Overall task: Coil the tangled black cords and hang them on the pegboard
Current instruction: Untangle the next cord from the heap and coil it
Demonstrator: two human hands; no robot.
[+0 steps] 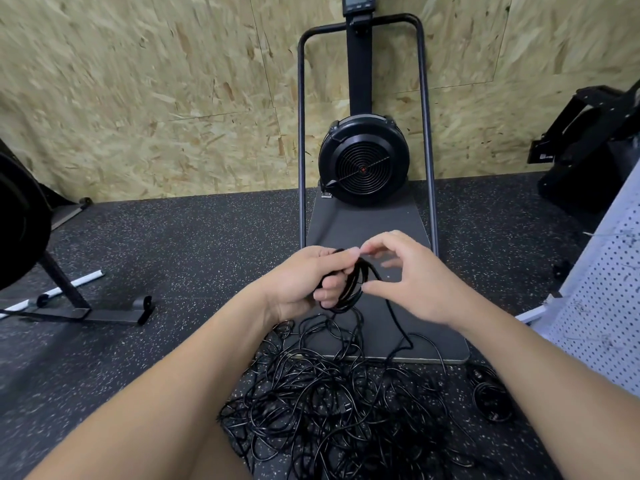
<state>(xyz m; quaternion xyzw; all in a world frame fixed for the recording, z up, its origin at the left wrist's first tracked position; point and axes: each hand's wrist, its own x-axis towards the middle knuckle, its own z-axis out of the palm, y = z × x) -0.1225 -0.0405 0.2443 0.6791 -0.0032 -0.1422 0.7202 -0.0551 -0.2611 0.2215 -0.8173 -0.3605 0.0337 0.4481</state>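
My left hand [304, 282] grips a small coil of black cord [353, 287] of several loops, thumb on top. My right hand [412, 275] is just right of it, fingers curled, fingertips meeting the left thumb at the coil's top; whether it pinches the cord is unclear. A loose strand runs from the coil down to a large tangled pile of black cords [332, 400] on the floor below my arms. A small finished coil [490, 396] lies on the floor at the right. The white pegboard [599, 306] leans at the right edge.
A black fan-wheel exercise machine [363, 161] with a grey base plate [363, 223] and tube frame stands ahead against the chipboard wall. Another machine's leg [79, 306] and a white bar [86, 278] lie left. Black equipment [588, 143] sits at the far right. The floor is speckled rubber.
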